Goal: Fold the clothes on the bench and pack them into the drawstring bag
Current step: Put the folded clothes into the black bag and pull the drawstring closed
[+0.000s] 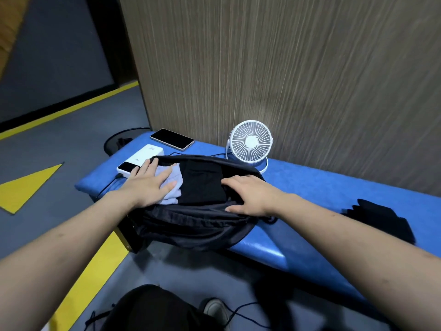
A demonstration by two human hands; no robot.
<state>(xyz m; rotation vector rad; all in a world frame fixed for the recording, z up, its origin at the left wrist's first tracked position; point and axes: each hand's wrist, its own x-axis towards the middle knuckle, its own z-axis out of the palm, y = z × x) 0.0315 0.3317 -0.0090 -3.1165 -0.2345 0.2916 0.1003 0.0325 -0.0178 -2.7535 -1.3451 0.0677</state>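
Observation:
A black drawstring bag (pixel 191 225) lies open on the blue bench (pixel 334 187), its mouth facing up. Inside it sit a folded black garment (pixel 202 185) and, to its left, a folded pale lilac garment (pixel 176 185). My left hand (pixel 148 185) presses flat on the lilac garment, fingers straight. My right hand (pixel 248 197) rests on the bag's near rim at the right, with the thumb along the rim and the fingers over the black garment. Another black garment (pixel 381 218) lies loose on the bench at the far right.
A white desk fan (pixel 250 142) stands against the wood-grain wall behind the bag. A phone (pixel 171 139) and a white power bank (pixel 140 161) with a cable lie at the bench's left end. A black wire bin (pixel 119 142) sits on the floor beyond.

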